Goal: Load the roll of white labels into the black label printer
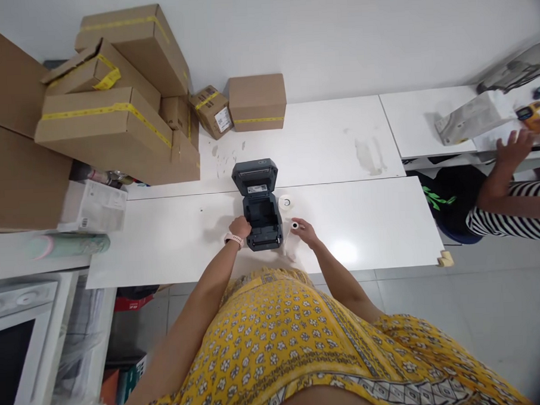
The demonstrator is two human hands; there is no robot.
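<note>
A dark grey label printer [262,221] stands on the white table in front of me, its lid tilted up and back so that its hollow inside shows. My left hand [240,227], with a pink band at the wrist, has its fingers curled at the printer's left edge; the fingertips are partly hidden. To the right of the printer, my right hand [304,231] pinches a small white paper roll [295,225] with a dark core. A pale strip [290,248] hangs below that roll toward the table edge. A wider white roll [285,202] lies beside the printer, just beyond my right hand.
Cardboard boxes [101,123] are piled at the left, and a closed carton [257,101] is by the wall. A green bottle [70,244] lies near a microwave [17,351]. At far right, a co-worker's arm [505,168] reaches toward a yellow handheld device [532,116].
</note>
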